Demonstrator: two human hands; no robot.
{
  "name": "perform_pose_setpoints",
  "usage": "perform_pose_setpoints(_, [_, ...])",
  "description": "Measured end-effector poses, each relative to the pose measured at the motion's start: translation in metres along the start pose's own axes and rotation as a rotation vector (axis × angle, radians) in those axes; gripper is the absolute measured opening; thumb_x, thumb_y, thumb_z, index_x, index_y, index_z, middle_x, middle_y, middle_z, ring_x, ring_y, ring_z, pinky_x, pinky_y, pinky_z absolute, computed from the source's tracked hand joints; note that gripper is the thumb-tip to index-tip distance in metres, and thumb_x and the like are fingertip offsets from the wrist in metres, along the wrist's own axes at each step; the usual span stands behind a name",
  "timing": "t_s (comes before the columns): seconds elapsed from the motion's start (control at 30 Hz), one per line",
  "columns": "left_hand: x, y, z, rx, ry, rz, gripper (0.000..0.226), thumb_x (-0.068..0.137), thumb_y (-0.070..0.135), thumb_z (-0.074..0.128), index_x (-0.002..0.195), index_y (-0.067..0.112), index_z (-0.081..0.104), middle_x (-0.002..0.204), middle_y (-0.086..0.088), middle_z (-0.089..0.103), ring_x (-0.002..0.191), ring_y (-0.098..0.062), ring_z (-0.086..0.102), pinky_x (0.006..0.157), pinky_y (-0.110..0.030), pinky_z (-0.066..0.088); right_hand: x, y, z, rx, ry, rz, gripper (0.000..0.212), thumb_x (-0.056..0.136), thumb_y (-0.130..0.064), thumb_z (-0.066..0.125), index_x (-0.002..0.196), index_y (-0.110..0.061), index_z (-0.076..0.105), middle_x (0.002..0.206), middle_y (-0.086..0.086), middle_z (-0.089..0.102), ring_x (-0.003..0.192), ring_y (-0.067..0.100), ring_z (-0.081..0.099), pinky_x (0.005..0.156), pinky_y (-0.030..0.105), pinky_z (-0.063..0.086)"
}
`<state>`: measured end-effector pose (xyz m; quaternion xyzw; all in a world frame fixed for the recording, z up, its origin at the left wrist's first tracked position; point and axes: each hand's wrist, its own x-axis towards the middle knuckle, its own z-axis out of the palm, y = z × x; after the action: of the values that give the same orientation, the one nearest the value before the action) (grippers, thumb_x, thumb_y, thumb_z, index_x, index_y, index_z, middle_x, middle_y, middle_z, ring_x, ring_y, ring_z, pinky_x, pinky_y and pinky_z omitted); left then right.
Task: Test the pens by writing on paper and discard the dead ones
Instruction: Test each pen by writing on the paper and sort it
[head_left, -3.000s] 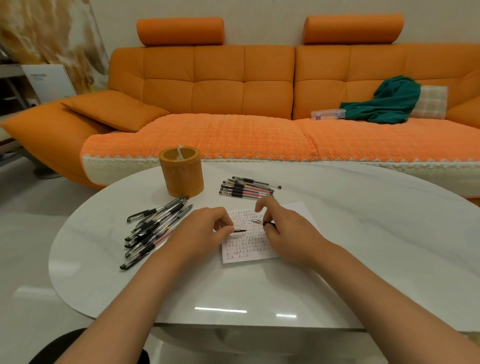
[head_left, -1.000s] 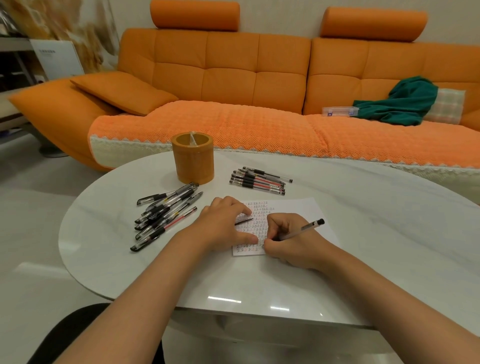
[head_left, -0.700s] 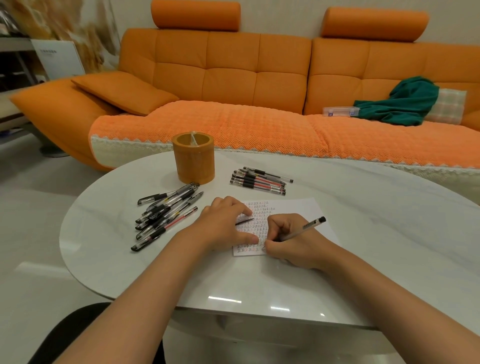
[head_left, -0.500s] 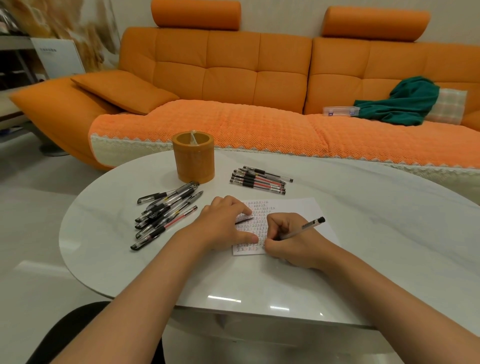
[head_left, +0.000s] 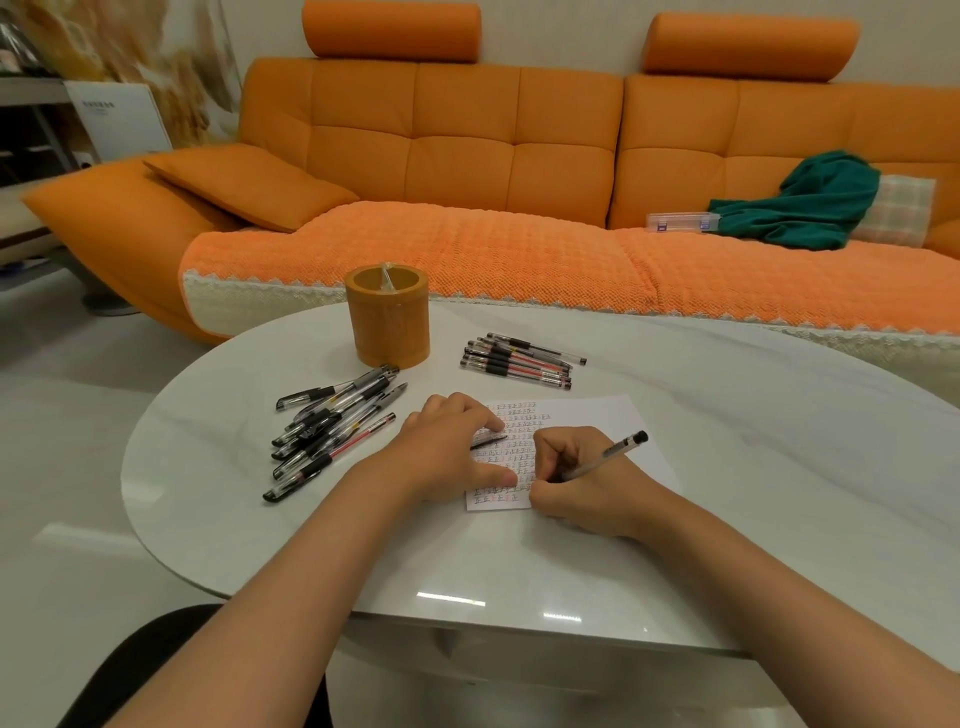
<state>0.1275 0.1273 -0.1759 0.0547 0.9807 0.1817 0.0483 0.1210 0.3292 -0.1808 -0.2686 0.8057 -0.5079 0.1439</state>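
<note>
1. The right hand (head_left: 576, 483) is curled around a clear-barrelled pen with a black end (head_left: 605, 456). It grips the pen in a writing hold, tip down near the lower edge of a white sheet of paper covered in rows of small red and black marks (head_left: 597, 421).
2. The left hand (head_left: 447, 452) lies on the left part of that sheet with fingers fairly straight, pressing it to the table. A slim dark pen cap (head_left: 488, 442) pokes out from under the fingers; whether it is pinched cannot be told.
3. The sheet rests on a white, glossy oval table (head_left: 727, 467).
4. Left of the hands lies a loose heap of black-gripped clear pens (head_left: 332, 431).
5. Beyond the paper, a tidy row of similar pens (head_left: 519, 361) lies side by side.
6. An orange cylindrical pen holder (head_left: 388, 317) stands between the two groups, farther back.
7. Behind the table is an orange sofa (head_left: 457, 150), with a green cloth (head_left: 810, 202) and a clear plastic box (head_left: 681, 222) on its seat.
</note>
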Motion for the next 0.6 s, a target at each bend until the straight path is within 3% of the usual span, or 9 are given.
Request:
perform_pose_setpoints(0.13, [-0.001, 0.001, -0.001, 0.008, -0.004, -0.001, 0.071, 0.079, 0.065, 0.069, 0.14, 0.04, 0.044, 0.148, 0.011, 0.034, 0.137, -0.015, 0.026, 0.108, -0.037, 0.028, 0.001, 0.0, -0.004, 0.16, 0.129, 0.047, 0.022, 0.084, 0.008, 0.063, 0.07, -0.007, 0.054, 0.056, -0.001, 0.054, 0.045, 0.008, 0.044, 0.043, 0.02, 0.035])
perform_pose_setpoints(0.27, [-0.002, 0.0, -0.001, 0.017, -0.001, 0.006, 0.072, 0.079, 0.067, 0.067, 0.141, 0.041, 0.044, 0.148, 0.011, 0.034, 0.136, -0.014, 0.027, 0.108, -0.037, 0.029, 0.001, -0.003, -0.003, 0.186, 0.164, 0.036, 0.015, 0.086, 0.001, 0.07, 0.08, -0.013, 0.069, 0.062, -0.001, 0.063, 0.05, 0.009, 0.051, 0.048, 0.019, 0.04])
perform_pose_setpoints(0.37, [-0.004, -0.001, -0.001, 0.014, 0.001, 0.025, 0.071, 0.081, 0.066, 0.065, 0.143, 0.04, 0.043, 0.148, 0.012, 0.035, 0.136, -0.014, 0.027, 0.108, -0.037, 0.029, 0.002, -0.006, -0.005, 0.223, 0.205, 0.05, 0.021, 0.092, -0.001, 0.065, 0.095, -0.019, 0.077, 0.07, 0.005, 0.071, 0.052, 0.017, 0.057, 0.045, 0.027, 0.043])
perform_pose_setpoints(0.5, [-0.005, -0.004, -0.001, -0.029, 0.059, 0.031, 0.056, 0.091, 0.054, 0.059, 0.143, 0.04, 0.043, 0.147, 0.012, 0.039, 0.137, -0.012, 0.028, 0.109, -0.037, 0.031, 0.0, -0.008, -0.013, 0.339, 0.146, 0.046, 0.032, 0.103, -0.003, 0.047, 0.128, -0.016, 0.063, 0.104, 0.01, 0.075, 0.07, 0.028, 0.068, 0.049, 0.034, 0.052])
perform_pose_setpoints(0.6, [-0.006, -0.005, -0.003, -0.009, 0.137, 0.009, 0.043, 0.098, 0.043, 0.055, 0.14, 0.035, 0.049, 0.144, 0.01, 0.044, 0.134, -0.011, 0.032, 0.107, -0.037, 0.035, 0.001, -0.014, -0.02, 0.448, 0.112, 0.052, 0.035, 0.104, -0.002, 0.044, 0.132, -0.015, 0.06, 0.112, 0.013, 0.073, 0.08, 0.034, 0.07, 0.055, 0.039, 0.059])
